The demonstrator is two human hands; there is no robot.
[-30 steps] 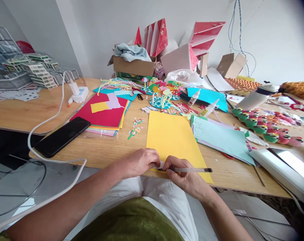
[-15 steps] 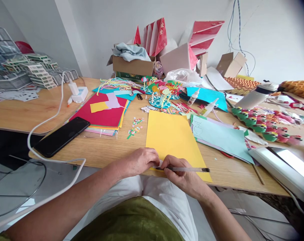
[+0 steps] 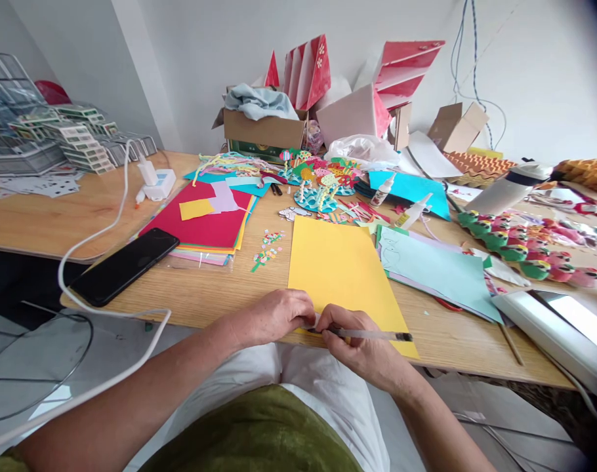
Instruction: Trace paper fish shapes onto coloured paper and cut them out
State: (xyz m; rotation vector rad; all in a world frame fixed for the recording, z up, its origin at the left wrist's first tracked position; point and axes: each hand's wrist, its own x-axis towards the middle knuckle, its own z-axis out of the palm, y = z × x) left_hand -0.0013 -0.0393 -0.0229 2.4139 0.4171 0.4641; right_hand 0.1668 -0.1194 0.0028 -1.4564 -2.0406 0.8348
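Observation:
A yellow paper sheet (image 3: 340, 269) lies on the wooden table (image 3: 205, 295), its near edge at the table's front. My right hand (image 3: 360, 341) grips a clear pen (image 3: 377, 335) that points left, its tip at the sheet's near left corner. My left hand (image 3: 273, 316) rests beside it, fingertips pinching a small white piece on that same corner. The two hands touch.
A black phone (image 3: 124, 265) and a white cable (image 3: 82, 249) lie at the left. A stack of colored paper (image 3: 205, 226) sits beyond. Pale green sheets (image 3: 436, 269), glue bottles (image 3: 414, 211), paper cutouts (image 3: 318, 187), a white device (image 3: 554, 331) and cardboard boxes (image 3: 264, 131) crowd the right and back.
Both hands stay at the yellow sheet's near corner; the pen has shifted only slightly.

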